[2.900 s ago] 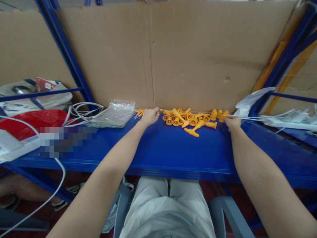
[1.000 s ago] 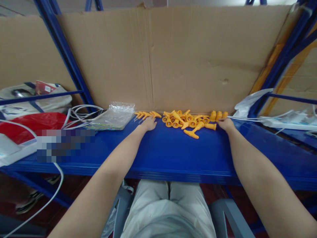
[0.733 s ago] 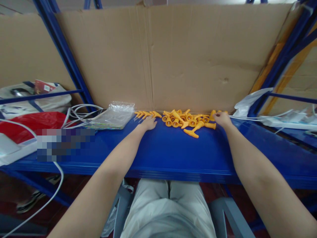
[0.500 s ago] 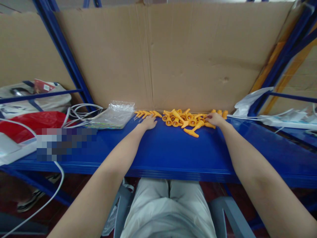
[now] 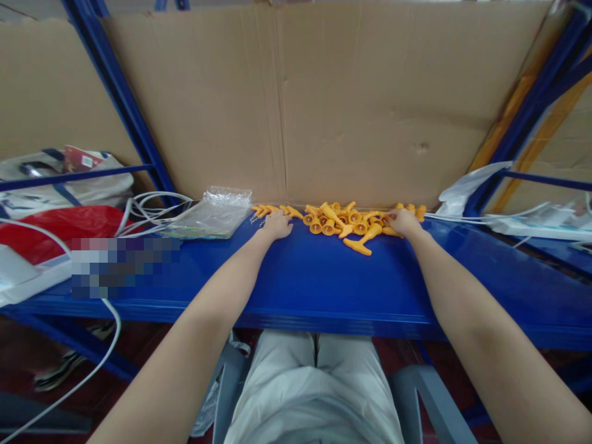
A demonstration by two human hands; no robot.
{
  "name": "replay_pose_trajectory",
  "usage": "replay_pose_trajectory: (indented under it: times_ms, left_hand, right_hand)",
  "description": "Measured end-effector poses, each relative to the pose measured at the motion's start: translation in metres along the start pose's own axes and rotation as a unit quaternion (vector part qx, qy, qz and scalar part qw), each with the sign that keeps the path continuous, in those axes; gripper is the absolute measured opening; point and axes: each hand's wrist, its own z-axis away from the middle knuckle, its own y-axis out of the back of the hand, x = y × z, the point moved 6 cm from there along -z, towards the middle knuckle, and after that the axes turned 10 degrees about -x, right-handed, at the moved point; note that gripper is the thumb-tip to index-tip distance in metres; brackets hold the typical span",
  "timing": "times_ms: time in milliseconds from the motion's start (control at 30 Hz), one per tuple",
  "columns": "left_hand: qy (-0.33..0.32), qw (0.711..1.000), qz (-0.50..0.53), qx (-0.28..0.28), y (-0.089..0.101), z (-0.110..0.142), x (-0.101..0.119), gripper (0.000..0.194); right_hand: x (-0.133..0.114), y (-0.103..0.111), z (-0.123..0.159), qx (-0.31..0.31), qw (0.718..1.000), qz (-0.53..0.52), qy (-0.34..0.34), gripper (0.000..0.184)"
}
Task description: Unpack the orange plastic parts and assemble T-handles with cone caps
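A pile of small orange plastic parts [image 5: 345, 223] lies at the back of the blue shelf [image 5: 314, 277], against a cardboard sheet. One T-shaped orange part [image 5: 358, 246] sits at the pile's front. My left hand [image 5: 276, 224] lies flat on the shelf, fingers stretched toward a short row of orange pieces [image 5: 272, 211] left of the pile. My right hand [image 5: 403, 222] rests on the pile's right edge with its fingers curled over orange parts. What they grip is hidden. A few more orange parts [image 5: 415, 211] stand behind that hand.
A clear plastic bag [image 5: 213, 213] and white cables [image 5: 152, 213] lie to the left, with a red bag [image 5: 60, 225] beyond. White cables and plastic [image 5: 467, 191] lie to the right. Blue rack posts [image 5: 120, 98] rise on both sides, and the cardboard wall [image 5: 361, 105] closes the back.
My right hand moved left from the shelf's right side onto the pile's right edge and curled its fingers there. My left hand drew back slightly and now lies still.
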Motion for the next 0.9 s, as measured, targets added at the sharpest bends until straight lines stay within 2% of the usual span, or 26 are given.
replay_pose_trajectory:
  times_ms: [133,233,400,467,567,667,733,833,900]
  left_hand:
    - [-0.013,1.0,-0.005,0.008,-0.001,-0.003,0.002,0.047]
    - [-0.026,0.999,-0.011,0.021,-0.003,-0.008,0.003,0.047]
    - [-0.029,0.999,0.005,0.027,-0.006,-0.011,0.003,0.046]
    - [-0.024,0.998,0.024,0.048,-0.004,-0.01,0.001,0.043]
    - [-0.027,0.988,0.059,0.137,0.008,-0.005,-0.002,0.039]
    - [-0.065,0.959,0.091,0.261,0.029,0.005,-0.001,0.04]
    - [-0.102,0.936,0.104,0.32,0.042,0.013,0.005,0.043]
    - [-0.171,0.908,0.101,0.368,0.057,0.026,0.023,0.049]
    - [-0.218,0.894,0.095,0.381,0.063,0.035,0.037,0.054]
  right_hand:
    - [-0.004,0.008,0.005,0.043,0.999,-0.027,0.01,0.044]
    - [-0.003,0.014,0.007,0.083,0.992,-0.093,0.011,0.041]
    - [0.01,0.018,0.001,0.118,0.961,-0.249,-0.019,0.039]
    - [0.015,0.019,-0.003,0.139,0.942,-0.304,-0.03,0.035]
    - [0.02,0.024,-0.007,0.191,0.902,-0.385,-0.029,0.026]
    - [0.016,0.032,-0.013,0.229,0.874,-0.429,-0.001,0.021]
    - [0.006,0.038,-0.017,0.242,0.862,-0.444,0.036,0.019]
    - [-0.019,0.048,-0.017,0.241,0.845,-0.463,0.118,0.016]
    - [-0.039,0.051,-0.013,0.219,0.831,-0.483,0.168,0.012]
